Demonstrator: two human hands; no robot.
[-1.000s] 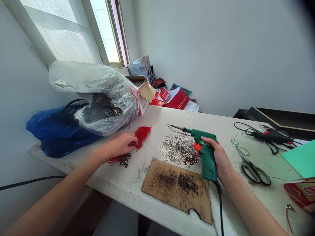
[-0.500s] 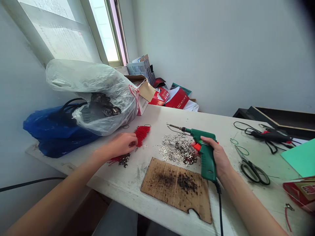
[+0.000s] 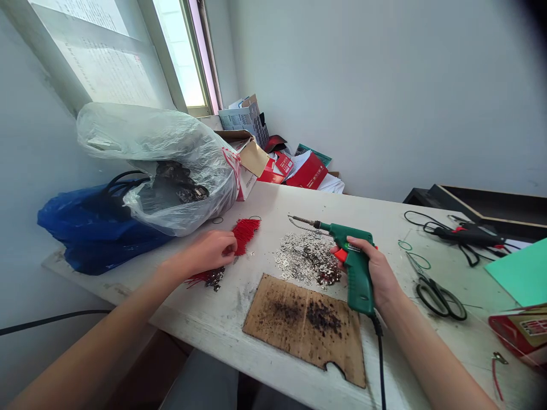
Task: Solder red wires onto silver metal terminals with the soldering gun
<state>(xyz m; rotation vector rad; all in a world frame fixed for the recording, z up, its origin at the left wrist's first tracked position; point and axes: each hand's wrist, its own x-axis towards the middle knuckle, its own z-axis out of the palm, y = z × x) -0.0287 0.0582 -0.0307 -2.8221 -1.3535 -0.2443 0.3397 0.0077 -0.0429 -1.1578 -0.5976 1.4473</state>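
My right hand point(image 3: 376, 267) is wrapped around the handle of a green soldering gun point(image 3: 359, 276) with a red trigger. Its metal tip points left, above a heap of small silver metal terminals point(image 3: 305, 256). My left hand point(image 3: 215, 250) is closed in a pinch at the near edge of a bundle of red wires point(image 3: 246, 233); whatever lies between its fingertips is hidden. Partly under that hand, more red wires with dark metal ends point(image 3: 213, 279) lie on the table. A scorched cardboard piece point(image 3: 294, 347) lies in front of the terminals.
Scissors point(image 3: 442, 299), a black corded tool point(image 3: 470, 234) and a red box point(image 3: 519, 336) lie to the right on the white table point(image 3: 205, 336). A clear plastic bag point(image 3: 200, 154) and a blue bag point(image 3: 98, 228) stand at left. Red boxes point(image 3: 307, 169) are piled behind.
Almost nothing differs. The whole view has shifted very slightly; both hands keep their poses, and the soldering gun stays in the right one.
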